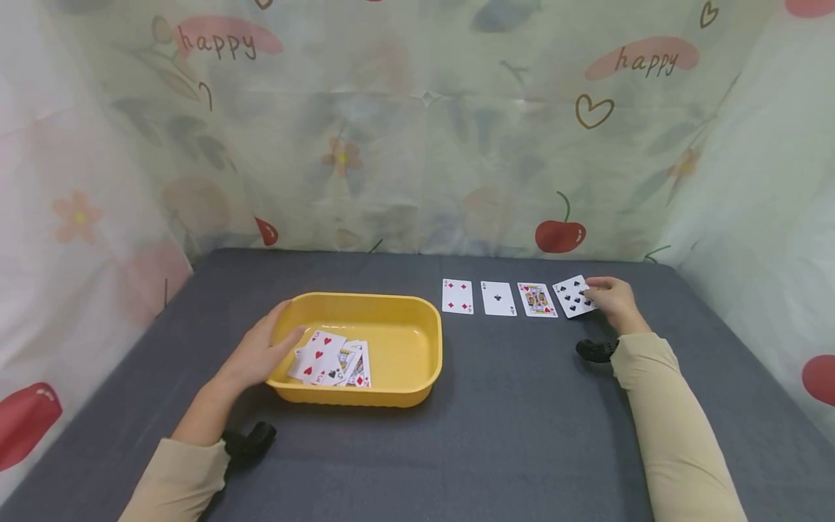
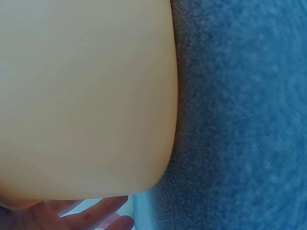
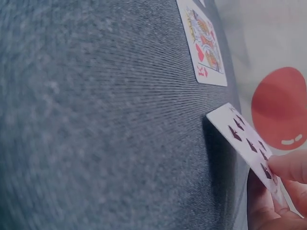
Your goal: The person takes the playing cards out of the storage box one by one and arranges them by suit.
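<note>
My left hand [image 1: 257,348] holds the left end of a yellow plastic tub [image 1: 417,395], thumb over the rim and fingers down the outer wall. In the left wrist view, the tub's side fills much of the picture, with fingers [image 2: 91,216] past its end. Several loose playing cards lie in the tub, a three of hearts [image 1: 320,354] on top. At the far right, my right hand [image 1: 616,303] pinches a spades card [image 1: 571,296] by its right edge, thumb on its face. The card is tilted, its left edge close to the cloth and a shadow beneath.
Left of the spades card, face-up in a row, lie a king of hearts [image 1: 538,300], an ace of clubs [image 1: 499,299] and a four of diamonds [image 1: 457,296]. Dark grey cloth [image 1: 496,435] covers the table. Printed curtains [image 1: 417,145] stand behind and at both sides.
</note>
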Demonstrator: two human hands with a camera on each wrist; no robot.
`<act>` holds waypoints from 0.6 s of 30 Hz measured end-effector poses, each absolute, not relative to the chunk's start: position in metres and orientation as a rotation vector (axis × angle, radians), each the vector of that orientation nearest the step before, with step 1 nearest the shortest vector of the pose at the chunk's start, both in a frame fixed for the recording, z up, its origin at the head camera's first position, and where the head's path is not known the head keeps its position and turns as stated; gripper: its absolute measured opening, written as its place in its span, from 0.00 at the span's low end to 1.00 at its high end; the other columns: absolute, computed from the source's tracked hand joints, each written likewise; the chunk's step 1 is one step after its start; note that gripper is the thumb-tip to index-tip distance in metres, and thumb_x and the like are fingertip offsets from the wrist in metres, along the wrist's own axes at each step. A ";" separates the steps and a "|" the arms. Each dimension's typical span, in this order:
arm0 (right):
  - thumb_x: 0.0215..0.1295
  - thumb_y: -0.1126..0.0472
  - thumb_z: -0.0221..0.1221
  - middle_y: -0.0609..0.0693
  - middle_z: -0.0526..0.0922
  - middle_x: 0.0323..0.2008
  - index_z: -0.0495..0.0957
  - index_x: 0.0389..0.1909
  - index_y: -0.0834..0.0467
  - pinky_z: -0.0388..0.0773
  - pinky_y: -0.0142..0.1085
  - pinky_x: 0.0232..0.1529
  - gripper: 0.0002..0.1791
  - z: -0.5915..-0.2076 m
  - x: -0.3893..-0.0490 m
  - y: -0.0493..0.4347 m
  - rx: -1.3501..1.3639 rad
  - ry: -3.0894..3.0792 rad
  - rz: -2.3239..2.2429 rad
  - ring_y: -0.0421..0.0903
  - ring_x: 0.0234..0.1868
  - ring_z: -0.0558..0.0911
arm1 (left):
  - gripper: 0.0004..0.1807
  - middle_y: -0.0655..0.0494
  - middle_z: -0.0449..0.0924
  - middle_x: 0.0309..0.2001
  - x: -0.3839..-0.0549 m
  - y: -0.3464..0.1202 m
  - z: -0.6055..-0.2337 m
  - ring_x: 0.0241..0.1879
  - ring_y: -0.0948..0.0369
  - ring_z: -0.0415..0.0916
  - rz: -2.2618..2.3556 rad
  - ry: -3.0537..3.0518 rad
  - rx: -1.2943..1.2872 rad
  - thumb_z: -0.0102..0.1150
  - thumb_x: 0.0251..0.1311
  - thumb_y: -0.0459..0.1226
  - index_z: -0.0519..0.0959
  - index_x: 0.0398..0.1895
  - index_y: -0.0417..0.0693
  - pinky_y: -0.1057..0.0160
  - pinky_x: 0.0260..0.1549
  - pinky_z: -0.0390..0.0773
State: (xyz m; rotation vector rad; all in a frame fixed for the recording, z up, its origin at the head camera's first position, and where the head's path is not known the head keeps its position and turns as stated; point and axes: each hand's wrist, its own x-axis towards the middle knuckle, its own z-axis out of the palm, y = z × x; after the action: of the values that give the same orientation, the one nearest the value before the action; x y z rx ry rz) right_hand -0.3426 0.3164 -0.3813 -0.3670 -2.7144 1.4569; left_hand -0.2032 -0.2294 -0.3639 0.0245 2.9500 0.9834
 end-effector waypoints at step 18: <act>0.67 0.60 0.45 0.69 0.67 0.61 0.65 0.61 0.69 0.70 0.45 0.52 0.25 -0.373 -0.339 0.303 -0.450 -2.756 1.331 0.58 0.58 0.69 | 0.41 0.33 0.47 0.71 -0.202 -0.229 -0.364 0.68 0.38 0.50 0.995 2.939 0.013 0.41 0.67 0.55 0.43 0.73 0.40 0.37 0.64 0.51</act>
State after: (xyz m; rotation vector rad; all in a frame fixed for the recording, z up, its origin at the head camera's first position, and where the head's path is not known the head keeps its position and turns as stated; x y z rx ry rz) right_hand -0.3393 0.3030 -0.3733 -0.4497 -2.7562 1.3308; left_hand -0.2025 -0.2286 -0.3636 0.0127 2.9392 0.9947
